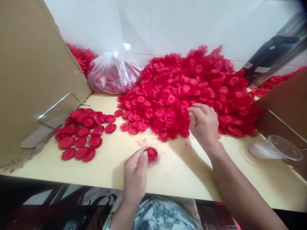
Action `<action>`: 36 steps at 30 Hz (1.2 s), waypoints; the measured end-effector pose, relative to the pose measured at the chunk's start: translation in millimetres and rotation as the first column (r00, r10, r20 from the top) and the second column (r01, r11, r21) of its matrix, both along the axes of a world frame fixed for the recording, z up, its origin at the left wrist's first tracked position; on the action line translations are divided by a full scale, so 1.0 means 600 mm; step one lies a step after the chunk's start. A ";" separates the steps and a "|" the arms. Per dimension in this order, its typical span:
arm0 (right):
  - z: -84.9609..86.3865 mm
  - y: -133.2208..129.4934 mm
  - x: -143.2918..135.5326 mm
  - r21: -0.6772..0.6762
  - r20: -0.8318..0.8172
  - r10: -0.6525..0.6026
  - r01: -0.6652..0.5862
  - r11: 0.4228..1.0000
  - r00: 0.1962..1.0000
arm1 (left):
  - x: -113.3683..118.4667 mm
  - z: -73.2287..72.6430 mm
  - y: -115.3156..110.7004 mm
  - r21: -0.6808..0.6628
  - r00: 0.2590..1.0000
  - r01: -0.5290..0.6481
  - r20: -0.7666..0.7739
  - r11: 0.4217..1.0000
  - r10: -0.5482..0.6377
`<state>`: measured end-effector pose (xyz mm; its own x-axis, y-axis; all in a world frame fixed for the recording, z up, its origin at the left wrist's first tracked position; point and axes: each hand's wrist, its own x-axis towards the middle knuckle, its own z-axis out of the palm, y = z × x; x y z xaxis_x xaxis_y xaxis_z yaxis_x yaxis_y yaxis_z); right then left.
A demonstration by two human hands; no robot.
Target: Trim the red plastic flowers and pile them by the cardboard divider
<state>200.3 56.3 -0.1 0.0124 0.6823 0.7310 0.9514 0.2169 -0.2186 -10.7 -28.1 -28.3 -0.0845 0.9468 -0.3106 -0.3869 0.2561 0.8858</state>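
Between the thumb and fingers of my left hand is a round red fringed piece, held just above the table near its front edge. My right hand is at the front of a large heap of red fringed pieces, its thumb and fingertips pinched together; what they hold, if anything, is too hard to tell from the red behind. A smaller group of round red pieces lies on the table to the left.
A tied plastic bag of red pieces stands at the back left. Cardboard panels flank the pale table, the left one with a metal wire bracket. A clear plastic cup lies tipped at the right.
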 end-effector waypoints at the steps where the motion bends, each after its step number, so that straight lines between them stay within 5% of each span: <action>1: 0.001 -0.001 0.002 0.010 -0.001 0.043 -0.043 0.999 0.999 | 0.004 0.004 0.001 -0.006 0.999 0.005 0.036 1.000 -0.005; 4: 0.002 -0.020 -0.030 -0.116 -0.181 0.358 -0.382 0.917 0.916 | 0.013 0.013 0.003 -0.029 0.993 -0.002 0.119 1.000 0.006; 6: 0.002 -0.041 -0.066 -0.294 -0.364 0.530 -0.635 0.715 0.766 | 0.017 0.015 0.004 -0.012 0.990 0.024 0.140 1.000 -0.023; 8: 0.002 -0.058 -0.097 -0.420 -0.504 0.551 -0.746 0.516 0.665 | 0.018 0.015 0.002 0.027 0.985 0.081 0.153 0.996 -0.084; 11: -0.002 -0.070 -0.117 -0.479 -0.604 0.482 -0.773 0.416 0.634 | 0.017 0.012 -0.002 0.060 0.976 0.129 0.167 0.990 -0.138; 19: -0.009 -0.069 -0.113 -0.460 -0.662 0.443 -0.794 0.398 0.605 | 0.015 0.001 -0.009 0.091 0.991 0.098 0.082 0.991 -0.106; 22: -0.014 -0.071 -0.117 -0.453 -0.579 0.508 -0.770 0.450 0.637 | 0.014 -0.003 -0.008 0.105 0.995 0.098 0.024 0.990 -0.101; 28: -0.032 -0.075 -0.129 -0.314 -0.139 0.684 -0.687 0.655 0.716 | 0.015 -0.011 -0.004 0.113 0.998 0.045 -0.054 0.993 -0.039; 32: -0.035 -0.075 -0.129 -0.279 -0.109 0.681 -0.680 0.678 0.724 | 0.015 -0.013 -0.004 0.112 0.999 0.009 -0.052 0.994 -0.003; 36: -0.034 -0.076 -0.134 -0.270 -0.109 0.720 -0.718 0.642 0.685 | 0.014 -0.014 -0.004 0.151 0.995 -0.017 -0.090 0.988 0.031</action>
<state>120.0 10.6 -20.4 -0.5724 0.6390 0.5139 0.5232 0.7671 -0.3712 -2.5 -30.7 -36.8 -0.1290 0.9794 -0.1554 -0.3064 0.1097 0.9456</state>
